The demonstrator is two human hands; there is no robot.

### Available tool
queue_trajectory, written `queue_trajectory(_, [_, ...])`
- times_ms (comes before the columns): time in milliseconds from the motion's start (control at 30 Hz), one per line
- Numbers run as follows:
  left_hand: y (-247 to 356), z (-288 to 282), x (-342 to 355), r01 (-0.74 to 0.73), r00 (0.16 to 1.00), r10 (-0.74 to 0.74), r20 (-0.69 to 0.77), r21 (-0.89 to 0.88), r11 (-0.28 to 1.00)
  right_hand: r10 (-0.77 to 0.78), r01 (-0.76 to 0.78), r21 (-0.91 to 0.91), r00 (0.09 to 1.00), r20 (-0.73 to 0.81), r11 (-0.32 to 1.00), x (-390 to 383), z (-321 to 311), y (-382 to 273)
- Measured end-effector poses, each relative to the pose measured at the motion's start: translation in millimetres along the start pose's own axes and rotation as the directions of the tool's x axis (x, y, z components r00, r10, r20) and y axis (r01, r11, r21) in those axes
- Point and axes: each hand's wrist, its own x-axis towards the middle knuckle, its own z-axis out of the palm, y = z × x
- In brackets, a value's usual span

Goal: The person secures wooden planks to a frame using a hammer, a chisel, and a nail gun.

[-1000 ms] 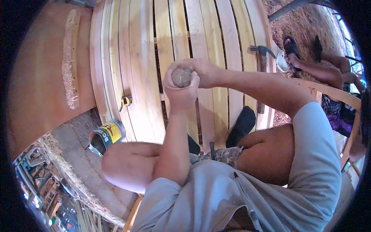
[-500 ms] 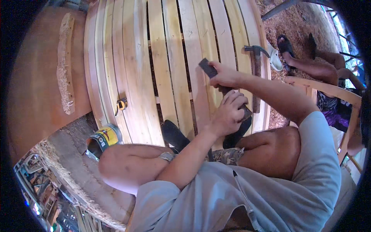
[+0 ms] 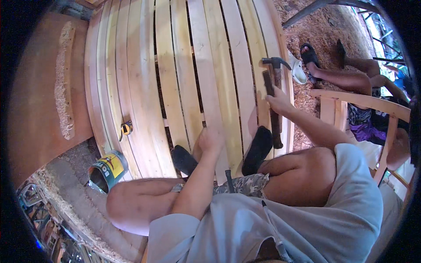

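Head view: right hand (image 3: 281,101) wrapped round a dark bar (image 3: 268,82), right of centre, well apart from the left hand (image 3: 209,139) at mid-frame. I'd grip firmly and keep the bar clear of the hammer (image 3: 276,62). The grip hides its middle; the left hand is blurred (empty or not, I can't tell).

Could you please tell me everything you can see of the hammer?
The hammer is a claw hammer with a dark, metal-looking head and a brown handle that looks like wood. It lies on the pale slats near their right edge, blunt face to the left, curved claw to the right, handle toward the picture's lower edge. The right hand, holding a dark tool, hides part of the handle; I cannot tell whether either touches it.
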Motion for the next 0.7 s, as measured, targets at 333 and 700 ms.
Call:
queue_trajectory(333, [-4.6, 12.5, 12.6, -0.079, 0.979, 0.028, 0.202, 0.249, 0.965, 0.126, -0.122, 0.034, 0.921, -0.369, 0.992, -108.2, 10.8, 108.5])
queue_trajectory(700, [21.0, -16.4, -11.3, 0.047, 0.994, -0.068, 0.084, 0.227, 0.973, 0.291, -0.361, -0.061, 0.831, -0.473, 0.931, -169.7, 71.8, 111.5])
